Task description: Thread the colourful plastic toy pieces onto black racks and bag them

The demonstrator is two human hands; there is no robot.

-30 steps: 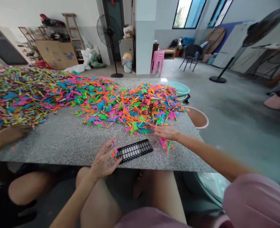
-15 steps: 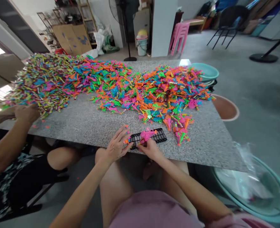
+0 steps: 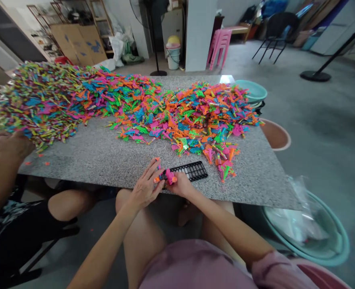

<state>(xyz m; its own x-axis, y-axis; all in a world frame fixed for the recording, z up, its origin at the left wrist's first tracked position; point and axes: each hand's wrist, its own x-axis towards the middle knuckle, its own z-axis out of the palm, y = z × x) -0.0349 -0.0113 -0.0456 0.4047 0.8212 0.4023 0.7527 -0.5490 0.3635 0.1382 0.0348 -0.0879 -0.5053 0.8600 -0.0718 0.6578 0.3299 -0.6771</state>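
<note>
A black slotted tray (image 3: pixel 195 171) lies near the front edge of the speckled table. My left hand (image 3: pixel 145 185) rests at the tray's left end, fingers stretched and thumb apart. Beside these fingers sit small orange-tipped toy pieces (image 3: pixel 157 179), partly hidden. Closed around a pink plastic toy gun (image 3: pixel 170 176), my right hand (image 3: pixel 182 185) is over the tray's left half. The toy's orange end faces me, close to my left thumb. Part of its body is hidden by my right fingers.
A heap of colourful toy guns (image 3: pixel 192 112) spreads along the table (image 3: pixel 99 148). At left, a co-worker's hands (image 3: pixel 13 145) touch a pile of striped little sticks (image 3: pixel 29 100). Teal tubs (image 3: pixel 342 245) holding clear plastic bags stand on the floor at right.
My right hand has moved left along the tray and turned the pink toy gun, so its orange end now faces me. My left hand has hardly moved. The view has shifted slightly.
</note>
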